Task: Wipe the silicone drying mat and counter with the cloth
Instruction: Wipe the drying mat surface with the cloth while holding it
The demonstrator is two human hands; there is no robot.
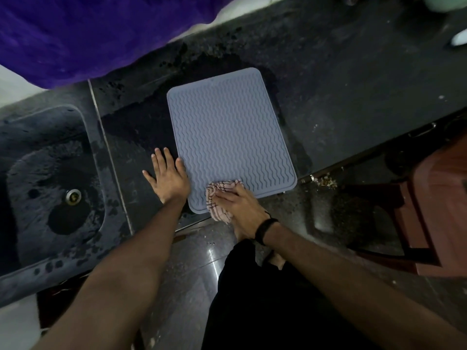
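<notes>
The left hand (168,177) is laid flat with fingers spread on the dark counter (353,97), its thumb side touching the left edge of the mat, nothing held; it seems to be steadying the mat. The right hand (237,200) is pressed palm-down on a bunched pink checked cloth (219,198), fingers lying over it rather than gripping hard. The cloth is set on the near edge of the grey silicone drying mat (227,137), which lies flat on the counter beside the sink (50,185). Mat wiping is judged under way at the near edge. Next, strokes up across the ridges are called for, then the wet counter around it.
</notes>
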